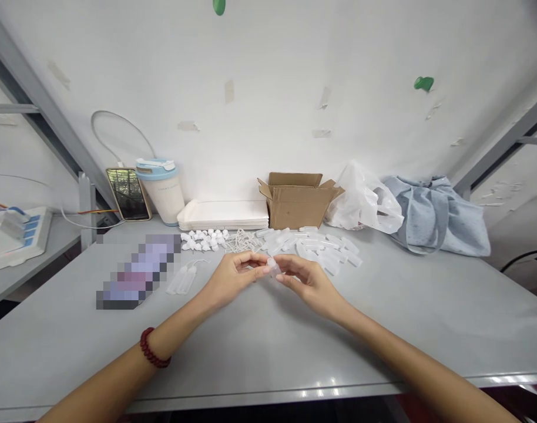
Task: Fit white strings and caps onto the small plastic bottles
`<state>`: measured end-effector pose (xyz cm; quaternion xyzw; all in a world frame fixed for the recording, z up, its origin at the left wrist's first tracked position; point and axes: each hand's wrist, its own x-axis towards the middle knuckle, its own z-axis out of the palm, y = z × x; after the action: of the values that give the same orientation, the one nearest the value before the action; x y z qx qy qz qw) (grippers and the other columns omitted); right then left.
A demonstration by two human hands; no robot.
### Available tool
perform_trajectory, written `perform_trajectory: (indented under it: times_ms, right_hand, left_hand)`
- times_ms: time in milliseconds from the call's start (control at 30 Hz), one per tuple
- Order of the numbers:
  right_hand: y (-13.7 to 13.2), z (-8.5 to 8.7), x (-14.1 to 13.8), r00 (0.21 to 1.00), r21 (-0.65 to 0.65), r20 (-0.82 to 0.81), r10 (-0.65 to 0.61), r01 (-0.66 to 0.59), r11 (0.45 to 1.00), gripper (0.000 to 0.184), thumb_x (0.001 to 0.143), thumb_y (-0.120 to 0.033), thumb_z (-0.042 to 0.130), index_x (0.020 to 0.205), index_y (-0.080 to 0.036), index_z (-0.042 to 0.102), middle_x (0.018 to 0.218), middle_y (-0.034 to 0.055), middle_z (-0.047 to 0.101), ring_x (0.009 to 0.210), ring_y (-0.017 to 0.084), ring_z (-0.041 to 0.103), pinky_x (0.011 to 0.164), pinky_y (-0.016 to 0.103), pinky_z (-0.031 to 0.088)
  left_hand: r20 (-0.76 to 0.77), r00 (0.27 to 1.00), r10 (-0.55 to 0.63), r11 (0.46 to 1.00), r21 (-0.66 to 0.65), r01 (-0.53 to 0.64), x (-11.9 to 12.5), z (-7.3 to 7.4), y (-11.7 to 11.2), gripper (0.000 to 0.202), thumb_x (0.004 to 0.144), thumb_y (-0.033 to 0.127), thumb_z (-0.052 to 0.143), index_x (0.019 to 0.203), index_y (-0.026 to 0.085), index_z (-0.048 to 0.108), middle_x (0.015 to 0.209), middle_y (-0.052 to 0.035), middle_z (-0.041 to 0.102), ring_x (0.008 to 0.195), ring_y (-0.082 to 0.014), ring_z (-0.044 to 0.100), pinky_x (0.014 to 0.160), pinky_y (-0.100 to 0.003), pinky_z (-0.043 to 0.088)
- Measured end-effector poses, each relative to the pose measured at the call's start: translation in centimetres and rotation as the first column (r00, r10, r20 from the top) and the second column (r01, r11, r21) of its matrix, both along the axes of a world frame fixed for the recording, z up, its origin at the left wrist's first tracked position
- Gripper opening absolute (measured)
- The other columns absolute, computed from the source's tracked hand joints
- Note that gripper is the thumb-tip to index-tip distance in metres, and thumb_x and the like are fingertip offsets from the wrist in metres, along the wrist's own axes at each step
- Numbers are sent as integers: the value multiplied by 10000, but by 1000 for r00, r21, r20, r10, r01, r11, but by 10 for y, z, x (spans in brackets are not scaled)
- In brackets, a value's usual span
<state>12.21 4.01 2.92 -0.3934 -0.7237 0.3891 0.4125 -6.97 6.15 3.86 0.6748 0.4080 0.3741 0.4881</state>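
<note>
A small translucent plastic bottle (274,268) is held above the middle of the table, its neck up and tilted slightly left. My left hand (237,277) pinches it near the neck; whether a cap is on there is too small to tell. From the other side, my right hand (307,283) grips the bottle's body between thumb and fingers. Behind my hands lie a pile of similar empty bottles (328,249), a heap of thin white cords (242,241) and a cluster of small white caps (203,239). Several capped bottles with cords (183,279) rest left of my left hand.
A blurred-out phone-like object (140,270) lies on the left. Along the wall stand a phone (128,194), a blue-lidded cup (161,194), stacked white trays (224,214), an open cardboard box (299,205), a white plastic bag (361,200) and a blue cloth bag (440,217).
</note>
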Motion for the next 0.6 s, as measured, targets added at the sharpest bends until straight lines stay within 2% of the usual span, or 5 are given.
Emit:
perform_trajectory:
  times_ms: [167, 300, 367, 467, 600]
  right_hand:
    - [1, -3, -2, 990, -171, -131, 42, -64, 983, 275, 828, -256, 568, 1096, -205, 602, 957, 56, 675, 831, 172, 650, 786, 365, 537]
    - [-1, -1, -4, 993, -229, -111, 50, -74, 971, 327, 817, -295, 577, 1126, -190, 588, 963, 71, 645, 777, 176, 643, 575, 300, 551]
    - [-1, -1, -5, 993, -258, -115, 36, -65, 964, 369, 775, -294, 627, 1126, -184, 592, 934, 67, 643, 770, 181, 639, 538, 288, 547]
    - [-1, -1, -6, 994, -258, -109, -2, -26, 966, 401, 730, -273, 674, 1110, -170, 598, 842, 46, 649, 714, 173, 633, 591, 319, 551]
    - [-2, 1, -5, 992, -234, -119, 37, -64, 970, 329, 787, -281, 618, 1097, -171, 606, 832, 45, 661, 710, 159, 624, 693, 351, 527]
  left_hand:
    - [-4, 999, 32, 999, -19, -32, 1, 1, 0, 220, 729, 376, 660, 816, 174, 668, 794, -33, 693, 727, -176, 630, 651, -282, 503]
    - [-1, 1000, 28, 999, -20, -28, 1, 0, 0, 201, 737, 374, 656, 785, 179, 662, 780, -25, 694, 716, -169, 635, 650, -273, 503]
    - [2, 999, 53, 998, -20, -53, 1, -1, 0, 200, 721, 368, 673, 775, 176, 662, 788, -27, 694, 732, -170, 633, 647, -266, 498]
    - [6, 997, 81, 996, -30, -80, 1, -1, 0, 192, 695, 348, 697, 751, 169, 656, 776, -26, 689, 718, -162, 624, 633, -257, 488]
    - [19, 998, 61, 998, -32, -60, 1, 5, -2, 145, 719, 315, 672, 749, 173, 657, 740, -9, 687, 657, -141, 611, 607, -248, 479]
